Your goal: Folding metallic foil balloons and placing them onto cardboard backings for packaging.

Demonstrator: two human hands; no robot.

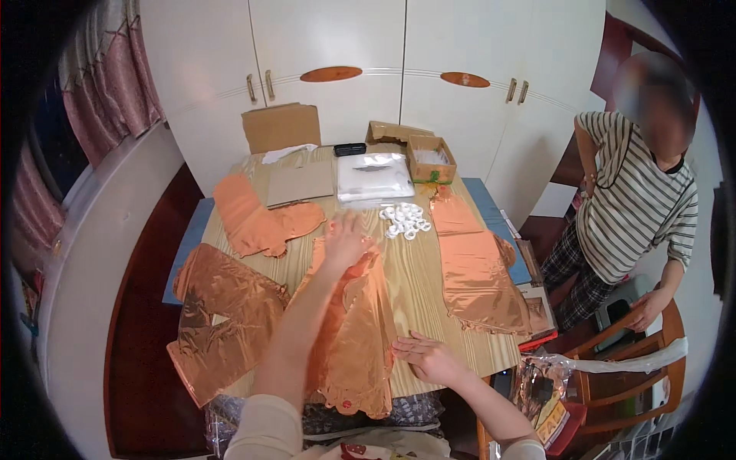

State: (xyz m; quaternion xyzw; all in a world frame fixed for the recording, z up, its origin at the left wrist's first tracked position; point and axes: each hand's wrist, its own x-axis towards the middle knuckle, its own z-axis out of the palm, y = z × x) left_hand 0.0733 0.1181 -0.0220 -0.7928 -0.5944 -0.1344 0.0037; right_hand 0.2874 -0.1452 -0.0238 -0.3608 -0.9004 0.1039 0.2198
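A flat, uninflated copper-coloured foil balloon (356,345) lies in front of me, its lower end at the table's near edge. My left hand (347,244) reaches over its far end, fingers spread and slightly blurred; the palm hides part of the foil. Beside the balloon's right edge, my right hand (431,360) rests low on the table with its fingers stretched out, the tips touching or nearly touching the foil. Similar flat foil balloons lie around: one at the far left (257,218), one at the near left (222,322) and one on the right (479,268).
White rings (405,221) lie in a pile beyond the middle. Behind stand a stack of clear plastic bags (372,182), an open cardboard box (432,161) and a black case (350,149). A person (632,184) stands at the right, one hand on a wooden chair (671,337).
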